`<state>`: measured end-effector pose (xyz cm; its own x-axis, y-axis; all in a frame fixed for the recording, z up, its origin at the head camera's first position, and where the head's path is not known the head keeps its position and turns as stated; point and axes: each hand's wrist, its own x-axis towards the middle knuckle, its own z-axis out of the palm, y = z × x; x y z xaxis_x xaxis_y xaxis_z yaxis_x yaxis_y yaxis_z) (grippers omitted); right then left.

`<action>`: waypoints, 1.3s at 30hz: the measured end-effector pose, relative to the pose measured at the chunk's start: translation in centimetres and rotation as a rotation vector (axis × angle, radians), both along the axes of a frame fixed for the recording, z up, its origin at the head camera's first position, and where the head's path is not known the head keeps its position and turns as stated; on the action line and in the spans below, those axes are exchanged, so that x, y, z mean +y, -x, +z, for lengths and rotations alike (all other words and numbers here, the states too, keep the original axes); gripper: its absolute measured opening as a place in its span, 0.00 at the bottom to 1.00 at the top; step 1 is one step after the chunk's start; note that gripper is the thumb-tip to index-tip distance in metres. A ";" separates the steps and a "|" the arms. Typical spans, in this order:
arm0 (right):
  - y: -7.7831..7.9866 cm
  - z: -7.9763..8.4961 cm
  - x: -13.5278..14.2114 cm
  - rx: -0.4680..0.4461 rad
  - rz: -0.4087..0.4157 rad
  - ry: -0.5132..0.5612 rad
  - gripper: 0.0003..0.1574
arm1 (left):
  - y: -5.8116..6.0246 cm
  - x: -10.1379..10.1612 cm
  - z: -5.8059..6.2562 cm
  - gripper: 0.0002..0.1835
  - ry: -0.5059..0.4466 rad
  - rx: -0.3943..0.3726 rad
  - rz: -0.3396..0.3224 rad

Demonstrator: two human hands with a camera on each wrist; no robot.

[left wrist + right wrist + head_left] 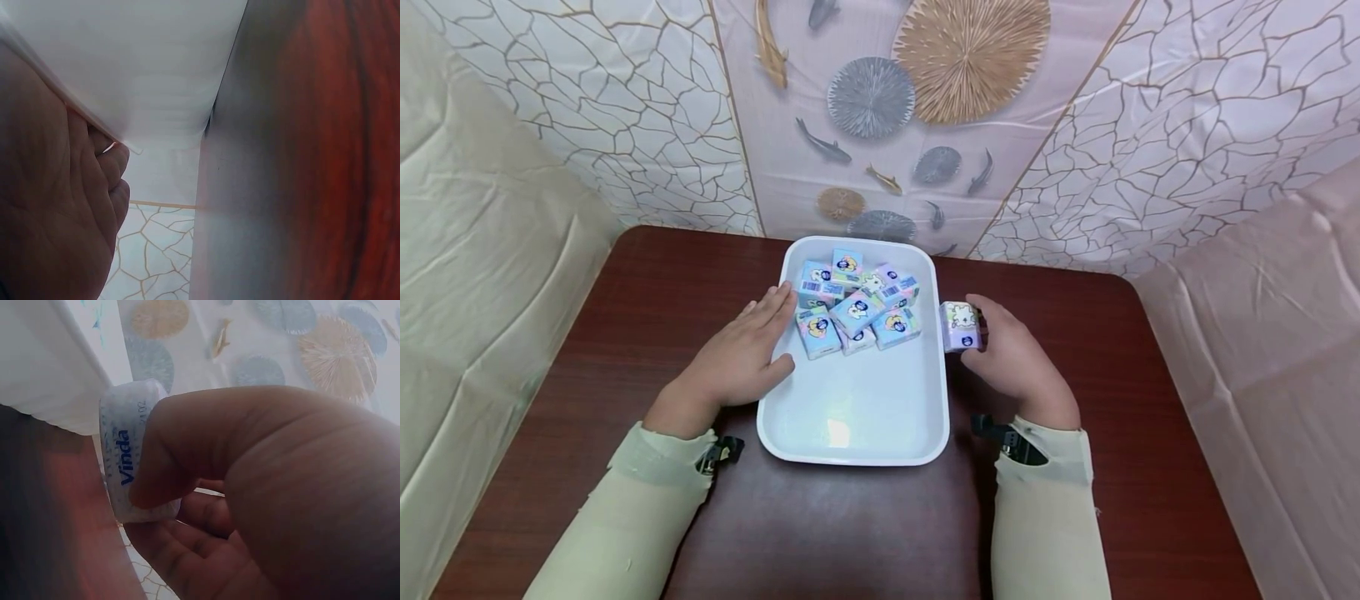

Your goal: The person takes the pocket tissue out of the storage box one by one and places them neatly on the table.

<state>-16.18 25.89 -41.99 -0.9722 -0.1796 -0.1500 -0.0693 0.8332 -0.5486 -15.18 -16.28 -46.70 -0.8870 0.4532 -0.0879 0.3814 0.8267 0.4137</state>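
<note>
Between thumb and fingers, my right hand (1017,358) pinches a small tissue pack (960,326), just outside the tray's right wall. Its purple-and-white face with a cartoon figure points up in the head view. The right wrist view shows "Vinda" lettering on the end of this tissue pack (125,456), with the thumb pressed on it. My left hand (733,358) rests over the left rim of the white tray (850,417), fingers straight and together. From below, in the left wrist view, the palm (50,187) lies along the tray's rim. Several blue and purple tissue packs (857,310) lie heaped in the tray's far half.
The tray stands on a dark red-brown wooden table (1112,400). Behind the table hangs a patterned cloth (865,167). Pale cloth panels (1262,333) flank both sides.
</note>
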 end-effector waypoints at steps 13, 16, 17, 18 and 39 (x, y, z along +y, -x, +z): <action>0.4 -1.6 0.6 -0.004 -0.007 -0.017 0.55 | 0.0 -0.1 0.0 0.49 -0.017 0.002 -0.009; 0.6 -1.9 0.7 -0.003 -0.005 -0.018 0.55 | 0.0 -0.1 0.0 0.49 -0.020 0.003 -0.009; 0.6 -2.1 0.7 -0.003 -0.004 -0.018 0.55 | 0.0 -0.1 0.0 0.49 -0.021 0.004 -0.009; 0.7 -2.2 0.8 -0.004 -0.003 -0.018 0.55 | 0.0 -0.1 -0.1 0.49 -0.021 0.003 -0.009; 1.2 -4.2 0.9 -0.040 -0.033 -0.034 0.55 | 0.0 0.0 -0.1 0.48 -0.028 -0.002 0.003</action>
